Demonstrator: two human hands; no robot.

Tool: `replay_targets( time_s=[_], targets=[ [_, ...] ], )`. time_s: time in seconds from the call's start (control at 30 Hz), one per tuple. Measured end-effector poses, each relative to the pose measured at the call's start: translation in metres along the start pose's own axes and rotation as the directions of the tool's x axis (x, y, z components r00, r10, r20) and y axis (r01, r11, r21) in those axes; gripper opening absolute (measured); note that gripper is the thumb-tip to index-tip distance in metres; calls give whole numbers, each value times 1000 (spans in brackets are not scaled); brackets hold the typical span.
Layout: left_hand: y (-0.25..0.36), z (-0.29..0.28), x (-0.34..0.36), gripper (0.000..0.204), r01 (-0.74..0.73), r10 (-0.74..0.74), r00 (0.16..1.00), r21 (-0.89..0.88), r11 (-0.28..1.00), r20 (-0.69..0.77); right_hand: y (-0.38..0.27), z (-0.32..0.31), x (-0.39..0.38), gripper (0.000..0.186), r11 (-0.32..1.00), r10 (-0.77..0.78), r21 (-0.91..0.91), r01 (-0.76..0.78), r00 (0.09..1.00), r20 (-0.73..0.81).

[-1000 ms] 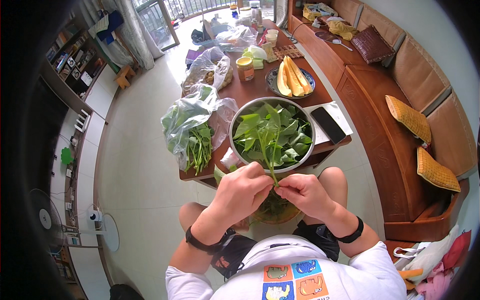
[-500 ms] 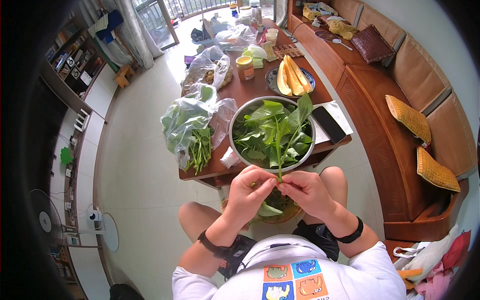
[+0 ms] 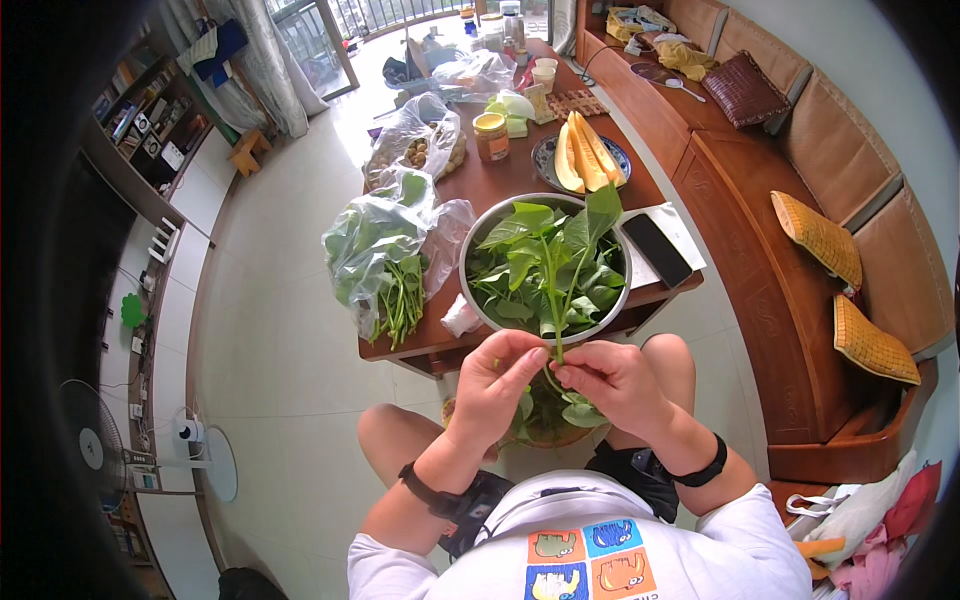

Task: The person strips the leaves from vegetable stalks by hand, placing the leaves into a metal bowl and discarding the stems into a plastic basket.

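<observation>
A leafy green stem (image 3: 555, 290) stands upright between my hands, its leaves reaching up over the bowl. My right hand (image 3: 622, 385) pinches its lower end between thumb and forefinger. At the same end, my left hand (image 3: 497, 385) has thumb and forefinger closed at the stem's left side. Below the fingertips hangs a thin, curved green piece. Just beyond, a metal bowl (image 3: 466, 272) full of loose green leaves sits at the table's near edge. Between my knees is a basket (image 3: 570, 436) holding more greens, partly hidden by my hands.
On the wooden table (image 3: 480, 180), a clear plastic bag (image 3: 375, 235) of greens lies left of the bowl. A phone (image 3: 656, 250) rests to its right. Farther back are a plate (image 3: 540, 160) with melon slices, a jar (image 3: 490, 137) and another bag (image 3: 412, 140). A wooden bench (image 3: 740, 230) runs along the right.
My left fingertips have shifted slightly left and up. A curved green piece now shows below the fingers, and the leaf below my hands appears farther right.
</observation>
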State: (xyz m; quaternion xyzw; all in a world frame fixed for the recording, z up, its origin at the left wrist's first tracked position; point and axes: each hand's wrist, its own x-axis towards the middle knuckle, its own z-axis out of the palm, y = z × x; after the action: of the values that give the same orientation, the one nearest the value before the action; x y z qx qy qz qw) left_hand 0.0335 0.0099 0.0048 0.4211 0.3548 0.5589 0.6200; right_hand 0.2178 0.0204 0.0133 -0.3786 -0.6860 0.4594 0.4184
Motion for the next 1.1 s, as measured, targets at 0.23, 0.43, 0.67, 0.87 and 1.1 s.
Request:
replay_targets(
  time_s=[0.23, 0.43, 0.67, 0.87, 1.1],
  targets=[
    [28, -11, 4, 7, -136, 140, 989, 90, 987, -38, 5, -2, -1, 12, 1000, 0, -18, 1, 1000, 10],
    [50, -40, 8, 9, -292, 290, 940, 12, 956, -179, 1, -5, 0, 10, 989, -41, -143, 42, 999, 9],
    [73, -68, 8, 8, -393, 366, 892, -56, 918, -265, 9, -5, -1, 10, 956, -179, -244, 164, 983, -40],
    [61, -61, -1, 7, -249, 238, 956, -45, 968, -172, 11, -5, -2, 14, 981, -94, -175, 85, 995, -44],
    [28, -27, -6, 16, -109, 124, 992, 411, 905, -8, 3, -2, -5, 21, 901, 277, 317, -297, 955, 108]
  ],
)
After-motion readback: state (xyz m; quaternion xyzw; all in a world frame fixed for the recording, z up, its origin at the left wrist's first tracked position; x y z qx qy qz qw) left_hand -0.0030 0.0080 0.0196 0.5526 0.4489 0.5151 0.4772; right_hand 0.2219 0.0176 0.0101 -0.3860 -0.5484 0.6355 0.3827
